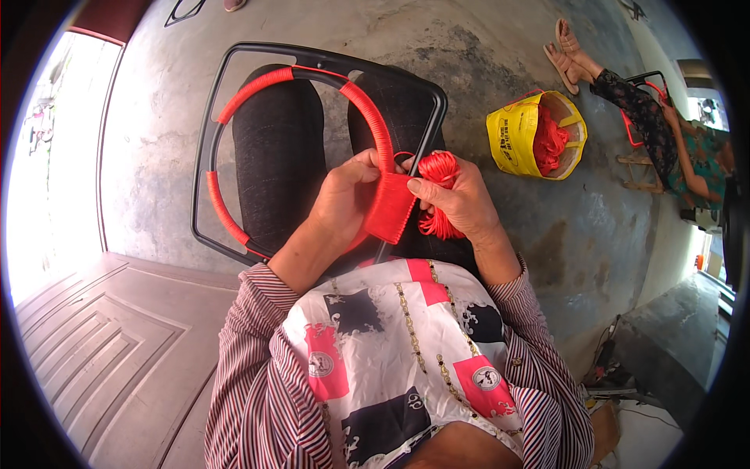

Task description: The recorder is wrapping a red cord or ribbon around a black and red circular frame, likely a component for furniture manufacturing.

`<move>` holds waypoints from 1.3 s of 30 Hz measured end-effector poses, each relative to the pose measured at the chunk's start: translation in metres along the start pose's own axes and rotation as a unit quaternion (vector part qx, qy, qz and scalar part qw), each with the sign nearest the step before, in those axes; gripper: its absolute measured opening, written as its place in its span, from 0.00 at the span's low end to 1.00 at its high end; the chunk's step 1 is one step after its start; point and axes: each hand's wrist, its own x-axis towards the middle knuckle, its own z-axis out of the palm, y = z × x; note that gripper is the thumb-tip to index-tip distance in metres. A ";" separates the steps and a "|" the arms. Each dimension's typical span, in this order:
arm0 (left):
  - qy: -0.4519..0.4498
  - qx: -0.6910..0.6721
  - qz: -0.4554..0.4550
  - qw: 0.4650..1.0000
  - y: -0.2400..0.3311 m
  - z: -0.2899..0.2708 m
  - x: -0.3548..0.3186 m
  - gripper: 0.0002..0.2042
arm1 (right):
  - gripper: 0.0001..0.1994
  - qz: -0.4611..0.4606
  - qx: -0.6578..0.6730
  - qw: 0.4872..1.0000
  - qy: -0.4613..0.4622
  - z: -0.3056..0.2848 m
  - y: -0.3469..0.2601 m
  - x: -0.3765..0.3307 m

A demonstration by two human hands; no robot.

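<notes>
- Step in hand, by judgement: wrapping red cord round the inner bar of a black frame (pixel 205 133) that rests on the lap, across both knees.
- Left hand (pixel 344 199): closed round the wrapped red bar (pixel 373 117) just above a flat red woven patch (pixel 388 207); fingers curled, thumb uppermost, steadying the work.
- Right hand (pixel 461 199): closed on a small bundle of red cord (pixel 439 173), thumb pressed against the edge of the woven patch; loose strands hanging below the palm.
- Work piece position: centre of view, directly in front of the chest, between both hands.
- Next move, by judgement: calls for passing the bundle round the bar while keeping tension, with the left grip holding the last turns tight against slipping.
- Edges: frame's black outer rim close beside the right hand; thin black strut running down behind the patch.
- Open room: bare concrete floor (pixel 500 70) beyond the frame; yellow bag (pixel 512 133) holding more red cord well apart to the right; another seated person (pixel 664 133) beyond it; wooden door panel (pixel 101 328) lying at lower left.
</notes>
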 end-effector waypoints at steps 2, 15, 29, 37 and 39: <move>-0.001 0.022 0.009 1.000 0.000 0.000 0.000 0.10 | 0.09 0.000 -0.003 1.000 0.002 0.000 0.001 0.001; -0.010 -0.023 -0.026 0.999 0.001 -0.008 0.007 0.12 | 0.12 -0.264 -0.387 0.867 0.170 0.001 -0.042 0.015; 0.032 -0.002 0.041 0.999 -0.006 -0.021 0.016 0.18 | 0.16 -0.173 -0.640 0.748 -0.014 0.033 -0.063 0.047; 0.080 -0.006 0.017 0.997 -0.005 -0.003 0.008 0.18 | 0.12 -0.245 -0.610 0.753 0.001 0.029 -0.043 0.049; 0.109 -0.024 0.008 0.994 -0.003 0.000 0.006 0.16 | 0.11 -0.199 -0.470 0.859 -0.044 0.011 -0.045 0.052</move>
